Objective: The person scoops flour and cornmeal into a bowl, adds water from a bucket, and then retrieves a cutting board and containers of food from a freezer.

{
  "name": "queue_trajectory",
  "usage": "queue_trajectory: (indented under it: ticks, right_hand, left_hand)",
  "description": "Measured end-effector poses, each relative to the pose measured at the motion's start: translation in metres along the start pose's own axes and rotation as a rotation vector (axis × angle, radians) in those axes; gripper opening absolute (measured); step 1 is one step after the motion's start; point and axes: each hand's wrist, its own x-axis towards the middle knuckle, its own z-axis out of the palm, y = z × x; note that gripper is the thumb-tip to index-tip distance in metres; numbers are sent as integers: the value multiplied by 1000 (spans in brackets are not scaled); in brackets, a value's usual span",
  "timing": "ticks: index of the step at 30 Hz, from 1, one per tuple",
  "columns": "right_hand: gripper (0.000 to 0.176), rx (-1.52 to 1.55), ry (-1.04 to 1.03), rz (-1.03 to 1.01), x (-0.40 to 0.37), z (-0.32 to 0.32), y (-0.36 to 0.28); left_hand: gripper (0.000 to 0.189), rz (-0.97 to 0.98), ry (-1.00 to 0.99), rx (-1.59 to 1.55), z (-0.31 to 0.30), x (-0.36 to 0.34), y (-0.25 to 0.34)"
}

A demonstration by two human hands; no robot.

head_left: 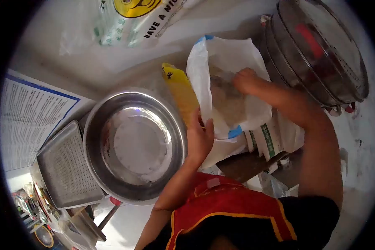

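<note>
**Both hands at an open white sack beside a steel bowl**

A wide steel bowl (133,146) fills the centre-left of the frame, with only a pale film on its bottom. At the upper right, a round container with a clear domed lid (321,50) stands tilted in the view, just beside the sack.

The white sack (237,54) lies open at the centre right, between the bowl and the lidded container. Its mouth is spread wide and its edge is trimmed in blue. Pale, grainy contents show inside.

A printed sheet (29,121) lies at the left edge, and a perforated metal tray (66,166) overlaps its lower corner and touches the bowl. A clear plastic bag with a yellow face and black lettering (129,21) lies at the upper left. A yellow packet (181,89) lies between the bowl and the sack, against the sack's side.

The person's red apron (229,212) shows at the bottom centre.

The left hand (200,135) is closed on the sack's near edge, with the fingers curled over the rim. The right hand (246,80) is down inside the sack's mouth, knuckles up and fingers bent into the contents. I cannot tell whether it has hold of anything.
</note>
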Motion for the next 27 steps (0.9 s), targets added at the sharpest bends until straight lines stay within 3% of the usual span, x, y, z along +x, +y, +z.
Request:
queue_trajectory:
  ticks: [1, 4, 7, 13, 17, 20, 23, 27]
  right_hand:
    - [8, -52, 240, -20, -5, -2, 1]
    - [8, -289, 26, 49, 0, -31, 4]
    - [6, -302, 49, 100, 38, -9, 23]
    - [15, -391, -44, 37, 64, 44, -15]
    - [18, -194, -186, -91, 28, 17, 1]
    - [19, -204, -377, -38, 6, -33, -10]
    - [10, -300, -228, 47, 17, 3, 1]
    - [12, -102, -29, 190, 39, 75, -3]
  left_hand:
    - [41, 8, 6, -9, 0, 0, 0]
    - [39, 78, 74, -157, 6, 3, -19]
    - [39, 25, 8, -108, 1, 6, -10]
    - [38, 40, -6, -19, -5, 10, -10]
    - [37, 67, 17, -75, -10, 9, -6]
    - [36, 67, -24, -113, -12, 2, -1]
    - [35, 54, -45, -115, -15, -3, 4]
    - [35, 38, -52, -175, -17, -8, 1]
